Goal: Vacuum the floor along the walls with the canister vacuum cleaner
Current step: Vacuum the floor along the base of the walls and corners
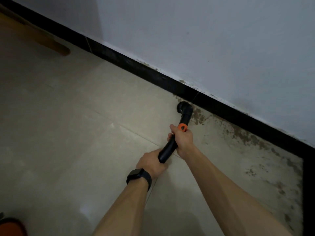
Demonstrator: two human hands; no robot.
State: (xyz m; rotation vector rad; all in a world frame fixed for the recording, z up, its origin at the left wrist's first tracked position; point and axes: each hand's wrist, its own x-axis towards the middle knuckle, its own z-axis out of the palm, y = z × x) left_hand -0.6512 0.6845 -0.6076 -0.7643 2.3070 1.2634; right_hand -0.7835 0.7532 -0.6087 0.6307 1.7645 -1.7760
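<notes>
Black plastic makes up the vacuum wand [167, 150], and both grips are wrapped round it. The right grip [182, 140] holds the tube just behind the orange collar [182, 127]. The left grip [151, 163], with a dark watch [139, 178] on its wrist, holds the rear end, nearer the body. Just ahead of the right grip the tube bends into a small round nozzle [183, 108]. The nozzle sits on the pale tiled floor [68, 133] just beside the black skirting [136, 68], at the edge of a patch of brown grime [197, 116] that runs along the skirting to the right of both grips.

To do this pass well, I judge the nozzle should lie flat on the tile and hug the skirting, with the forward grip steering and the rear one setting the angle. Slow strokes toward the dirty stretch suit the caked-looking spots, which may not lift by suction alone.

The wand looks short, rigid and matt, the collar its only bright part. Hose and canister are out of sight. A red-orange shape [10, 225] far behind and left of the left grip is too cropped to identify.
</notes>
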